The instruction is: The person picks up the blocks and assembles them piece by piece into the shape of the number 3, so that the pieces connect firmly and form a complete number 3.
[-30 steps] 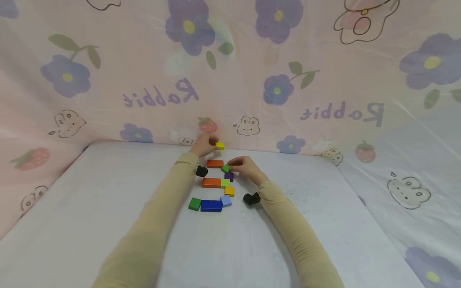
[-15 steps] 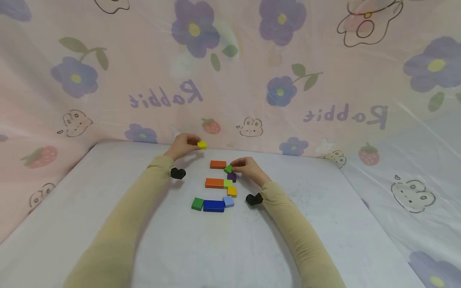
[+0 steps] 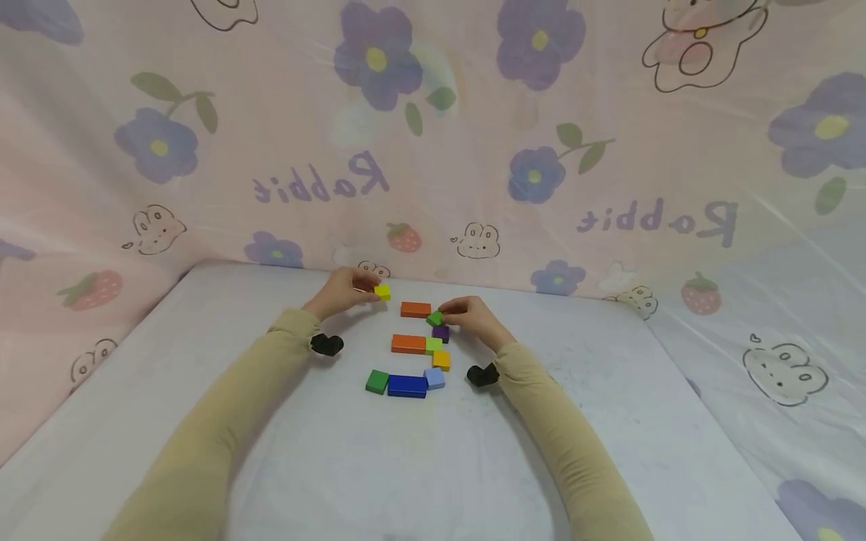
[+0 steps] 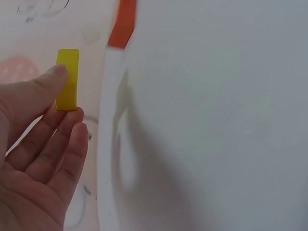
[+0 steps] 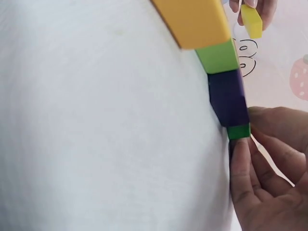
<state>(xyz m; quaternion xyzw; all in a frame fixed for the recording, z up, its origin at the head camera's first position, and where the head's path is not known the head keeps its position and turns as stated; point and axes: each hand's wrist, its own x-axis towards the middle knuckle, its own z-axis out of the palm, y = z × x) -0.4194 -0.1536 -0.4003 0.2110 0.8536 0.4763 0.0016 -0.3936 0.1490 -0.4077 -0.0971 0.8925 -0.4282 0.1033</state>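
Note:
My left hand point(image 3: 341, 293) pinches a small yellow block point(image 4: 67, 86) between thumb and fingers, held above the table left of the farthest orange block point(image 3: 416, 309). In the left wrist view a shadow falls on the cloth beside it. My right hand point(image 3: 476, 318) grips a green block point(image 5: 239, 132) at the right end of that orange block. A purple block point(image 5: 229, 98) lies against the green one on its near side. Further toward me come a light green block point(image 3: 434, 346), joined to a second orange block point(image 3: 409, 344), and a yellow-orange block point(image 3: 441, 361).
At the near end of the figure lie a dark green block point(image 3: 376, 382), a long blue block point(image 3: 407, 386) and a light blue block point(image 3: 434, 378). White cloth point(image 3: 379, 466) covers the table. A patterned curtain point(image 3: 433, 135) rises behind its far edge.
My left hand has carried the yellow block left, away from the far orange block, then slightly back toward me. The right hand stays on the green block. The head view has shifted a little.

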